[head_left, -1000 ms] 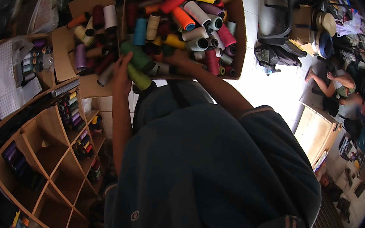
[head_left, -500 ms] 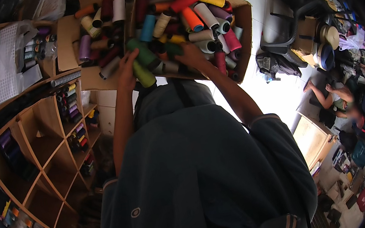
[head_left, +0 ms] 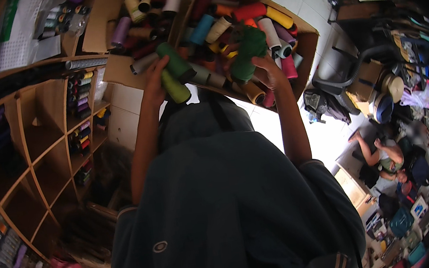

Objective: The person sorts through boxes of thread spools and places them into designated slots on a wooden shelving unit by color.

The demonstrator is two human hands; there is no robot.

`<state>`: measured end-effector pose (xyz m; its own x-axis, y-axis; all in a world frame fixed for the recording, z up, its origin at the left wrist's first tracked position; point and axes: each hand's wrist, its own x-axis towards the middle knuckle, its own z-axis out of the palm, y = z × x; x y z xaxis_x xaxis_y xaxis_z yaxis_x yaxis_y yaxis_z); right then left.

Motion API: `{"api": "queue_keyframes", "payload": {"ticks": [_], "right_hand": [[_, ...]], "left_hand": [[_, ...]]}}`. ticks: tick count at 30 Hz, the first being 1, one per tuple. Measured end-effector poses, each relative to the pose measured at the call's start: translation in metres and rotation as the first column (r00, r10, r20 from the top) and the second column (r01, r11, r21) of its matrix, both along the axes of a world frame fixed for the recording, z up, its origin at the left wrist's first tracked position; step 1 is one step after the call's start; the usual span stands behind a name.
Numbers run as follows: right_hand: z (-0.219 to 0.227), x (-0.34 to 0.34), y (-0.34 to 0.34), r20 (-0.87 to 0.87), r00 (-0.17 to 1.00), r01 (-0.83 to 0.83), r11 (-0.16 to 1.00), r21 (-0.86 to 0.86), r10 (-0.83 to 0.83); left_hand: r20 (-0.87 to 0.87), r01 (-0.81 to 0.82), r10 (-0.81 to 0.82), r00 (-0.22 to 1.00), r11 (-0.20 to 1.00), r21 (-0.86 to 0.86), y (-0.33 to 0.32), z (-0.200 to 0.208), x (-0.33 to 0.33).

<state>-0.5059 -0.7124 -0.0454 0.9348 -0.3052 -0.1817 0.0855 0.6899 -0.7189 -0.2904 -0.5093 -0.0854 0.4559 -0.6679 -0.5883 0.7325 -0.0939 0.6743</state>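
Note:
My left hand (head_left: 154,81) is closed around two thread spools at the near edge of the cardboard box. One is a dark green spool (head_left: 175,61); the other, a lime green spool (head_left: 174,87), lies just below it. Over the box, my right hand (head_left: 271,72) grips a bigger dark green thread cone (head_left: 248,49), whose top looks loosely wound or frayed. Beneath the hands, the cardboard box (head_left: 306,63) is full of spools in many colours, among them a red spool (head_left: 250,11), a yellow spool (head_left: 279,17) and a blue spool (head_left: 202,30).
Left of the box, a second carton (head_left: 97,38) holds more spools. A wooden cubby shelf (head_left: 30,162) with some thread spools stands on my left. To the right are a black chair (head_left: 348,64), a person (head_left: 383,156) seated low, and much clutter on the floor.
My right hand has lifted the dark green cone up from among the spools and moved right with it. My left hand keeps its two green spools. The whole view has shifted and tilted.

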Motion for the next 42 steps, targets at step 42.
{"api": "queue_keyframes", "payload": {"ticks": [42], "right_hand": [[0.1, 0.507, 0.473, -0.065, 0.699, -0.663, 0.611, -0.433, 0.713]], "left_hand": [[0.102, -0.786, 0.86, 0.5, 0.5, -0.362, 0.436, 0.061, 0.098]]}}
